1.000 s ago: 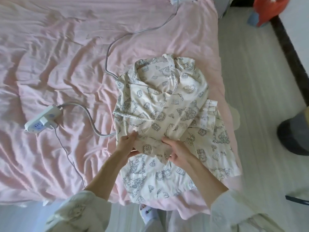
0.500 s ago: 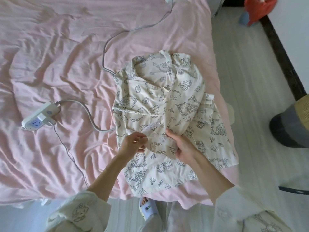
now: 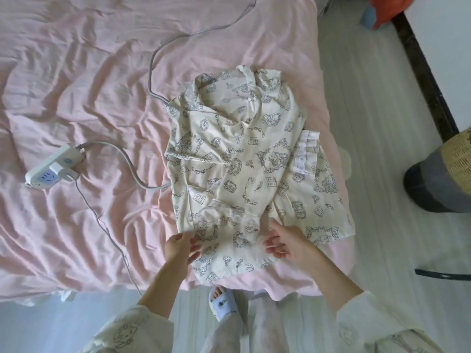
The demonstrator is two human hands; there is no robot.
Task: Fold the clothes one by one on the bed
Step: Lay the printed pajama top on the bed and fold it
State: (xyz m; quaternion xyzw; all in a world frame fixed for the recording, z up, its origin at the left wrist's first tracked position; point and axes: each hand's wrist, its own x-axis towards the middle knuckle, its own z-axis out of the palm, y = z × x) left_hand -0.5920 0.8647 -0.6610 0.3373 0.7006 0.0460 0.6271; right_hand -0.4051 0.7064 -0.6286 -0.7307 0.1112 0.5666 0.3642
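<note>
Both hands had let go of the pajama top [image 3: 244,154] and drawn back; left hand [image 3: 179,247] and right hand [image 3: 285,242] hovered with relaxed fingers at its near hem, on the bed [image 3: 76,123].

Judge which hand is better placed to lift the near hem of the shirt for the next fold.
Left, narrowly. The left hand lies with open fingers at the near left edge of the shirt, close to the hem. The right hand is open, palm up, further from it.
</note>
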